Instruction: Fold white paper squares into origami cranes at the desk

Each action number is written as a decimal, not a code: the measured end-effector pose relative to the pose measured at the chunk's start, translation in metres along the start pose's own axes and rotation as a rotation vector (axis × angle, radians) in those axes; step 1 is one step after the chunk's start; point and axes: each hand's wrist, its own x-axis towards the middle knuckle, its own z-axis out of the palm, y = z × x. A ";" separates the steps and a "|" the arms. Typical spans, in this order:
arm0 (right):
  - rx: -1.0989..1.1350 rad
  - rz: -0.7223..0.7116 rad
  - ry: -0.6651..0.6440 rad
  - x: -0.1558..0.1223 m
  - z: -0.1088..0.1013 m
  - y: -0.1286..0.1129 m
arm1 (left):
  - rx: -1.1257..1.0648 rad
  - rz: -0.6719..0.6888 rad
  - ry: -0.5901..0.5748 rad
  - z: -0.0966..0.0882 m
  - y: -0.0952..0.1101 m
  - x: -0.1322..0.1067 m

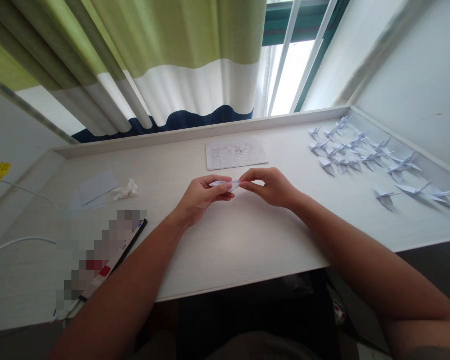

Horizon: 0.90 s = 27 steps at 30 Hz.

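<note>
Between my two hands, over the middle of the white desk, is a small piece of folded white paper. My left hand pinches it between thumb and fingers, with a pointed end showing to the left. The thumb and forefinger of my right hand close on its right end. Fingers cover much of the paper, so its full shape is hidden. Several white paper cranes stand grouped at the right of the desk, well apart from my hands.
A printed form lies behind my hands. On the left are white paper sheets, a crumpled tissue and a partly blurred flat object with a dark edge. White cables cross the left side. A raised rim borders the desk's back below the curtain.
</note>
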 end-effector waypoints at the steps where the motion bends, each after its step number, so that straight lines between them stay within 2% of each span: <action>1: 0.052 0.022 0.009 0.001 0.001 0.001 | 0.002 0.005 0.003 -0.001 0.000 0.000; 10: 0.480 0.143 0.039 0.005 0.006 0.008 | -0.009 0.064 0.022 0.001 -0.004 0.001; 16: 0.487 0.205 0.041 0.007 0.005 0.007 | 0.010 0.089 0.052 0.006 -0.004 -0.002; 22: 0.547 0.233 0.011 0.007 0.005 0.000 | 0.085 0.204 0.118 0.010 -0.004 -0.001; 27: 0.458 0.169 0.009 0.006 0.018 -0.004 | 0.092 0.289 0.135 0.014 -0.008 0.000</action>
